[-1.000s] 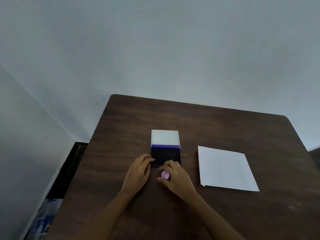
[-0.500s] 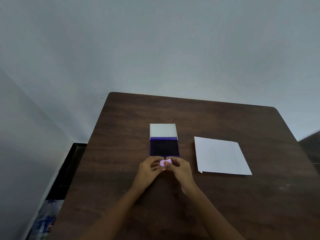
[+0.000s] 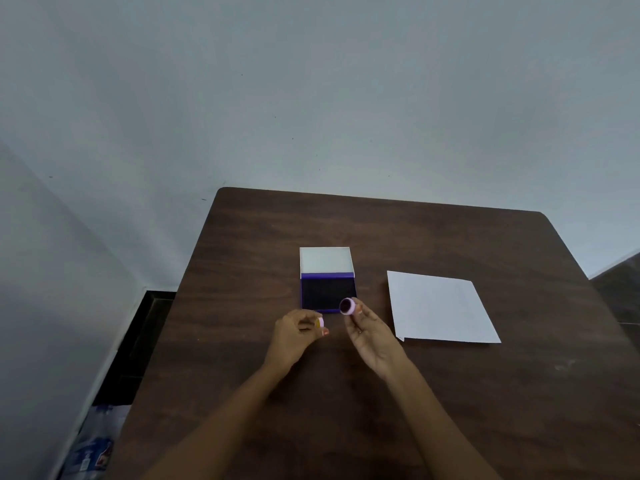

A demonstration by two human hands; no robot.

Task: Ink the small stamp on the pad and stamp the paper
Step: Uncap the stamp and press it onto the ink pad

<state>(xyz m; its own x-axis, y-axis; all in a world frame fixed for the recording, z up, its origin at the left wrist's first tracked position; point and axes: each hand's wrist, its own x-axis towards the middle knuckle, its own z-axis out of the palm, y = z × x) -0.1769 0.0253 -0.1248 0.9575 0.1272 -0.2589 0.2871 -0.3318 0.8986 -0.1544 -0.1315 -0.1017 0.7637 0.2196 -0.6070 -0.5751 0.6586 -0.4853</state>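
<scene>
A small round pink stamp (image 3: 346,306) is pinched in my right hand (image 3: 372,336), its dark inked face turned up and toward the pad. My left hand (image 3: 294,336) holds the stamp's pink cap (image 3: 320,322) between thumb and fingers, a little to the left and apart from the stamp. Just beyond both hands lies the open ink pad (image 3: 327,294), dark with a purple rim, its white lid folded back behind it. The white paper (image 3: 440,308) lies flat on the table to the right of the pad.
Everything rests on a dark brown wooden table (image 3: 381,237) set against a pale wall. Past the table's left edge the floor shows, with a plastic bag (image 3: 93,445) lying on it.
Both hands lifted the stamp off the table in front of the pad, then pulled apart: the cap came off into my left hand, and the stamp stayed in my right.
</scene>
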